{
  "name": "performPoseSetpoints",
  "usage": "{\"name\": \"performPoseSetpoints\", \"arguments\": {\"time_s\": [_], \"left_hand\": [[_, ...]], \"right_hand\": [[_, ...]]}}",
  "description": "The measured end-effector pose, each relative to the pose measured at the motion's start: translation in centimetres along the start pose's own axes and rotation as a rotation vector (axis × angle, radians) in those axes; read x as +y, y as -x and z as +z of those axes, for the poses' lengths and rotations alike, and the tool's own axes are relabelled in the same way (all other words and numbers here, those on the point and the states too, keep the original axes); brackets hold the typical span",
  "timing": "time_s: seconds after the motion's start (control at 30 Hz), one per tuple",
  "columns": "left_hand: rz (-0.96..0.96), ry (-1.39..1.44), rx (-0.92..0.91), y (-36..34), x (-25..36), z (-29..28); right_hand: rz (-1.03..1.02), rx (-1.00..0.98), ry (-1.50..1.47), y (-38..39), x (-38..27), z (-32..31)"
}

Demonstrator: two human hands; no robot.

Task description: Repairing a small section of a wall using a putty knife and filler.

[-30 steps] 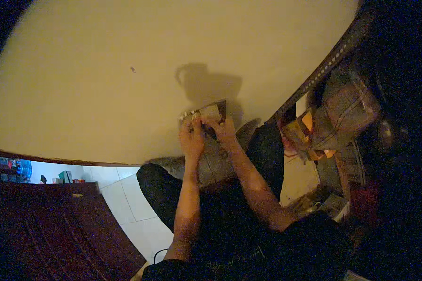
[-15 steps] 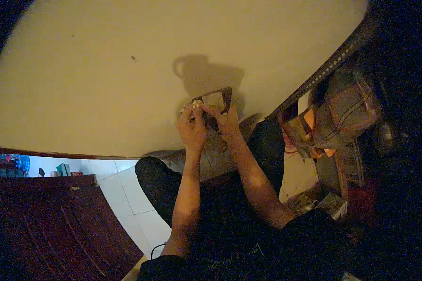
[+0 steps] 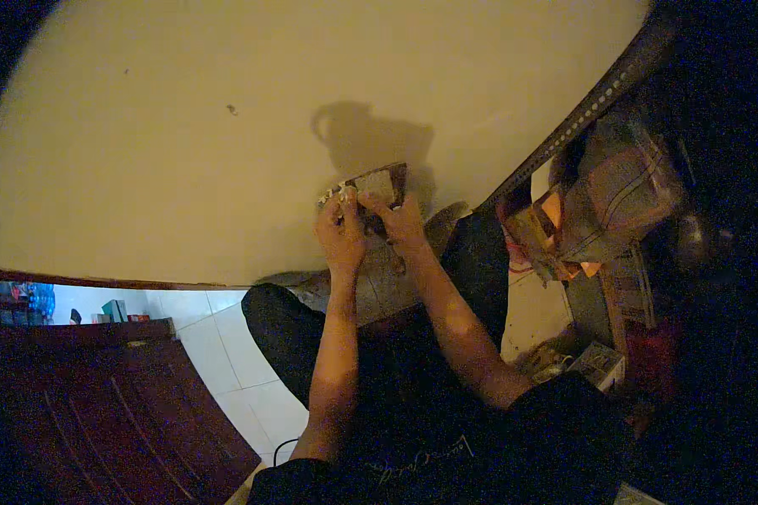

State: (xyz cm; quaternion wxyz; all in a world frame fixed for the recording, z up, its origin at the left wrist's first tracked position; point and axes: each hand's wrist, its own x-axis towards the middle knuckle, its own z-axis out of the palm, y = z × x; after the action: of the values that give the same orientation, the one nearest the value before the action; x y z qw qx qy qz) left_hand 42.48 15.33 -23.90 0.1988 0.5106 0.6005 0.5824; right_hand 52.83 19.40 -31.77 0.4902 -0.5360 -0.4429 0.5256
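Note:
Both my hands hold a small flat dark piece with a pale patch (image 3: 376,183) just above the near edge of the cream tabletop (image 3: 185,168). My left hand (image 3: 341,238) pinches its left side with bent fingers, and small whitish bits (image 3: 332,194) show at those fingertips. From the other side my right hand (image 3: 406,225) grips it, with the thumb lying across the lower part of the pale patch. The piece tilts up to the right. Its underside and the fingers below are hidden, and dim light keeps me from telling its exact kind.
A dark red slatted wooden seat (image 3: 101,404) stands at the lower left beside white floor tiles (image 3: 232,370). Right of the table's dark studded rim (image 3: 564,139) hangs a checked cloth or bag (image 3: 627,189). A box (image 3: 600,364) sits lower right.
The held piece and my fingers have shifted slightly left. My grip looks much the same, and more whitish bits show by my left fingertips.

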Motion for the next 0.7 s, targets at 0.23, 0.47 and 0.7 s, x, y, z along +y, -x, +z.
{"name": "performPoseSetpoints", "arguments": {"time_s": [0.23, 0.47, 0.7], "left_hand": [[0.057, -0.027, 0.008, -0.6, -0.7, -0.6], [0.015, -0.058, 0.038, -0.2, 0.7, -0.9], [-0.029, 0.011, 0.03, 0.0, -1.1, 0.0]], "right_hand": [[-0.093, -0.116, -0.204, 1.1, -3.7, 0.7], [-0.322, -0.006, -0.044, 3.2, -5.9, 1.0], [-0.082, 0.043, -0.029, 0.4, -0.6, 0.8]]}}
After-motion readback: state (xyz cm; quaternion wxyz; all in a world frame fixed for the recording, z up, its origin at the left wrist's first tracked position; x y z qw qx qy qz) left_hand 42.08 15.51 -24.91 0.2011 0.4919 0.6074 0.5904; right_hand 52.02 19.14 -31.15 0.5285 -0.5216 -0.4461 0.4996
